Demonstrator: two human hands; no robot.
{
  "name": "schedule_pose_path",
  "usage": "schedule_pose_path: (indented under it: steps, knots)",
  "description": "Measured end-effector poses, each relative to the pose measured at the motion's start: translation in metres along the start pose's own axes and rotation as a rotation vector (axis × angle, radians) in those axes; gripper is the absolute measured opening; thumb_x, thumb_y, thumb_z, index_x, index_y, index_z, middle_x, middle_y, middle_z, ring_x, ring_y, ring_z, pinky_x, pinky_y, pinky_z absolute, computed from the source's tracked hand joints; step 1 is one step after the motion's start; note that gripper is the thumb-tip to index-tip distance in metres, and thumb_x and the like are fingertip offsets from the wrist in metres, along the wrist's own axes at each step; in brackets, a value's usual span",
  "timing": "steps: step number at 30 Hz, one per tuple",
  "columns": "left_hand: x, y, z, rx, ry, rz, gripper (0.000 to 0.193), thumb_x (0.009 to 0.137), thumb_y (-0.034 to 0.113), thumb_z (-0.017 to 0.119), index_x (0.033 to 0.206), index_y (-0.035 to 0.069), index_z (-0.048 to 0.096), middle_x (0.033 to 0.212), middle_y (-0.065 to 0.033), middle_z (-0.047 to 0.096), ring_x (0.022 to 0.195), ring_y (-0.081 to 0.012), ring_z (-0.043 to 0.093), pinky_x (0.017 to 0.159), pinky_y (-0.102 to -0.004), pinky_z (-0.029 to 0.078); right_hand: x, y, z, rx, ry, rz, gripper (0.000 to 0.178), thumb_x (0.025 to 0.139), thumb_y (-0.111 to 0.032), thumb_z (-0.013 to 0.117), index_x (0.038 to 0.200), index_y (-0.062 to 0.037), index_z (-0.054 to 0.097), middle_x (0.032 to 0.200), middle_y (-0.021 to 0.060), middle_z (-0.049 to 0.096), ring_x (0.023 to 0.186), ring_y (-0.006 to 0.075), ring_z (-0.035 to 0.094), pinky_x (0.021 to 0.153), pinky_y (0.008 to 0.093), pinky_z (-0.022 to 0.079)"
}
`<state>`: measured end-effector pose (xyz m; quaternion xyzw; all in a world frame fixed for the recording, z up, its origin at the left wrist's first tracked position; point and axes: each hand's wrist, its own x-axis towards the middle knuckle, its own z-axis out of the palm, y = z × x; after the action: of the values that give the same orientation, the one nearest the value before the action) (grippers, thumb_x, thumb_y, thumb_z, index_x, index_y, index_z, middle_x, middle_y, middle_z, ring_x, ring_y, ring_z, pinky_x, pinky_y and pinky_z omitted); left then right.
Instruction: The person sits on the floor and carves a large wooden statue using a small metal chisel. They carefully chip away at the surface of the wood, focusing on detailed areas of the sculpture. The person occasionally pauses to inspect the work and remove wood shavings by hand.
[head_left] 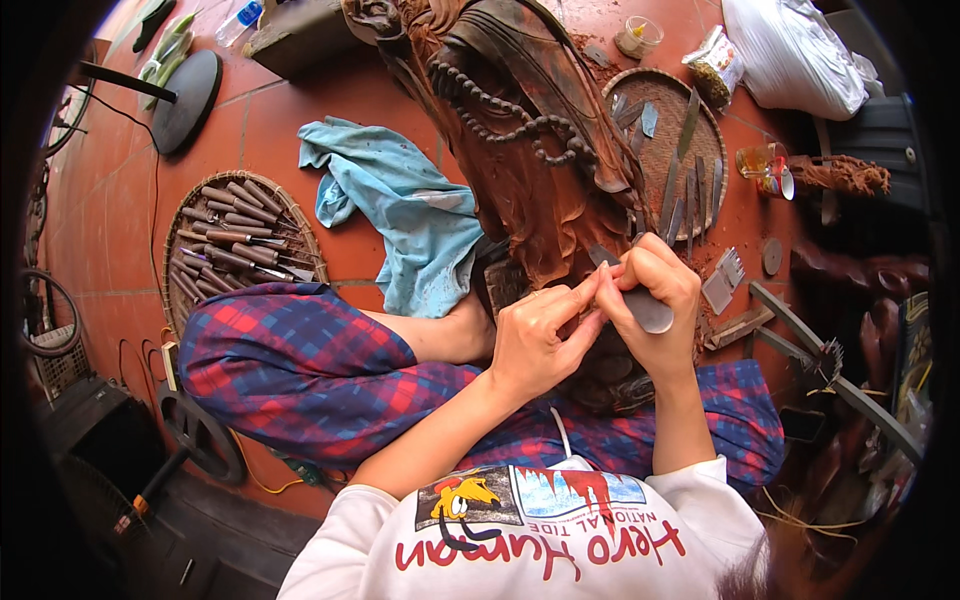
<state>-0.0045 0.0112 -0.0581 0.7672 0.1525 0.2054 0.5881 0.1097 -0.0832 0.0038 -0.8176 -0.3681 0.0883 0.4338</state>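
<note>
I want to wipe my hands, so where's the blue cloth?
In the head view, the blue cloth lies left of centre on the tiled floor, between the basket of tools and the carved statue, its near end by the bare foot.

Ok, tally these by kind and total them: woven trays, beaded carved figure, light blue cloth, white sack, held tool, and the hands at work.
Woven trays: 2
Beaded carved figure: 1
Light blue cloth: 1
White sack: 1
Held tool: 1
Hands: 2
Total: 8
</note>
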Motion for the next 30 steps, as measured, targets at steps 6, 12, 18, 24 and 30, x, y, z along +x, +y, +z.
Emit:
schedule_pose_path:
  steps: [6,12,18,24,30]
  knots:
    - [-0.008,-0.005,0.005,-0.025,0.01,0.056,0.05,0.082,0.01,0.076,0.132,0.008,0.068,0.07,-0.0084,0.059,0.06,-0.0242,0.06,0.059,-0.0349,0.05,-0.012,0.007,0.003,0.03,0.015,-0.029,0.025,0.077,0.006,0.074,0.07,0.0015,0.05,0.072,0.0089,0.053,0.062,0.0174,0.057,0.057,0.0295,0.046]
    - [0.003,-0.003,-0.006,-0.014,-0.03,-0.062,0.052,0.083,0.011,0.075,0.134,0.009,0.066,0.071,-0.0077,0.059,0.06,-0.0215,0.061,0.058,-0.0347,0.051,0.004,0.003,0.004,-0.083,-0.036,-0.115,0.027,0.077,0.008,0.074,0.068,0.0015,0.049,0.071,0.0088,0.052,0.063,0.0186,0.06,0.06,0.0288,0.05]
    - [0.0,0.001,-0.007,-0.022,-0.055,-0.065,0.055,0.083,0.013,0.075,0.137,0.01,0.064,0.071,-0.0075,0.058,0.061,-0.0225,0.061,0.058,-0.0353,0.051,0.007,-0.004,0.003,-0.065,-0.062,-0.07,0.025,0.076,0.006,0.072,0.068,-0.0005,0.05,0.069,0.0097,0.05,0.06,0.025,0.054,0.057,0.0348,0.045]
    - [-0.012,-0.002,-0.001,0.018,-0.126,-0.036,0.055,0.084,0.013,0.075,0.138,0.011,0.063,0.075,-0.0069,0.058,0.061,-0.0231,0.061,0.056,-0.0354,0.05,-0.015,0.004,0.001,-0.027,-0.021,-0.022,0.025,0.076,0.004,0.074,0.068,-0.0009,0.051,0.069,0.0097,0.05,0.061,0.0258,0.055,0.057,0.0356,0.045]
    - [0.002,-0.003,-0.01,0.011,-0.078,-0.086,0.059,0.083,0.016,0.075,0.14,0.013,0.062,0.079,-0.008,0.057,0.063,-0.0256,0.062,0.058,-0.0378,0.051,0.001,0.006,0.011,-0.071,0.022,-0.161,0.022,0.074,0.006,0.075,0.07,-0.001,0.054,0.072,0.0098,0.054,0.064,0.0263,0.059,0.058,0.0359,0.047]
